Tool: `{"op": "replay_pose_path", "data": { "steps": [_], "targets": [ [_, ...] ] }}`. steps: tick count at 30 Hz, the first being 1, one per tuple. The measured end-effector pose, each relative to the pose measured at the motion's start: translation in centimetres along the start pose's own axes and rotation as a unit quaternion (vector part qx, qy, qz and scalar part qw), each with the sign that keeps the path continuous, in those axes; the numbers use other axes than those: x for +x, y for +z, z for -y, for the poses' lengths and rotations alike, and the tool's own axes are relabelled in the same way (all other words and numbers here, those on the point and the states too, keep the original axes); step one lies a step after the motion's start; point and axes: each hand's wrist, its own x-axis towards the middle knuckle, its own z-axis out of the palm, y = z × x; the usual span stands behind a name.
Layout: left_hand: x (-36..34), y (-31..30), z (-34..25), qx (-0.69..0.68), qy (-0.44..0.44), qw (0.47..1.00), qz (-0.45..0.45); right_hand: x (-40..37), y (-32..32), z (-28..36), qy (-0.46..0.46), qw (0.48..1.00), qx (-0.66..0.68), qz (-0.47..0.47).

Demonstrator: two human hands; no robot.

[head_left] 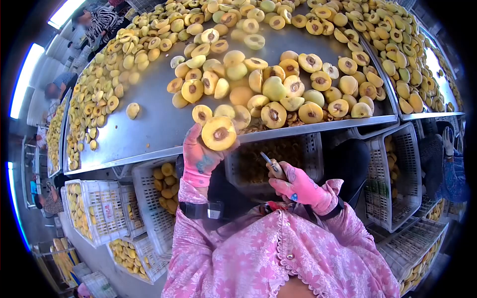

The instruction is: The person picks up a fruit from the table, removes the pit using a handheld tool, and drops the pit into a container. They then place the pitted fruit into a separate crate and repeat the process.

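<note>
My left hand (198,156), in a pink glove, holds up a halved yellow peach (219,133) with its pit showing, just at the front edge of the metal table (149,129). My right hand (298,186), also in a pink glove, grips a small pitting knife (269,160) with the blade pointing up and left, a little below and to the right of the peach half. A heap of peach halves and whole peaches (278,89) lies on the table right behind my left hand.
Peach halves cover the table's back and left rim (99,94). White plastic crates (94,208) with peaches stand below left; a crate (397,174) hangs at right. Other people (97,22) work at the far left. A second table (422,54) lies right.
</note>
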Motion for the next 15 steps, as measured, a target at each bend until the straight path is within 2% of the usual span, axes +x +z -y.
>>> {"op": "replay_pose_path", "data": {
  "steps": [3,4,8,11,12,15],
  "targets": [
    [-0.5,1.2,2.8,0.028,0.003,0.999,-0.026,-0.5,0.2,2.0,0.014,1.000,-0.022,-0.012],
    [-0.7,1.5,3.6,0.037,0.001,0.998,-0.043,-0.5,0.3,1.9,-0.023,0.998,-0.050,-0.012],
    [-1.1,3.1,6.5,0.084,0.014,0.988,-0.130,-1.1,0.9,2.9,-0.036,0.994,-0.087,-0.051],
    [-1.2,2.8,7.8,0.105,0.047,0.986,-0.118,-1.1,1.2,2.1,-0.090,0.978,-0.161,-0.095],
    [-1.4,3.1,8.0,0.140,0.057,0.982,-0.109,-1.0,1.3,1.8,-0.113,0.974,-0.164,-0.107],
    [-1.9,4.4,8.8,0.120,0.074,0.984,-0.106,-0.8,1.6,0.7,-0.163,0.962,-0.172,-0.135]
  ]
}}
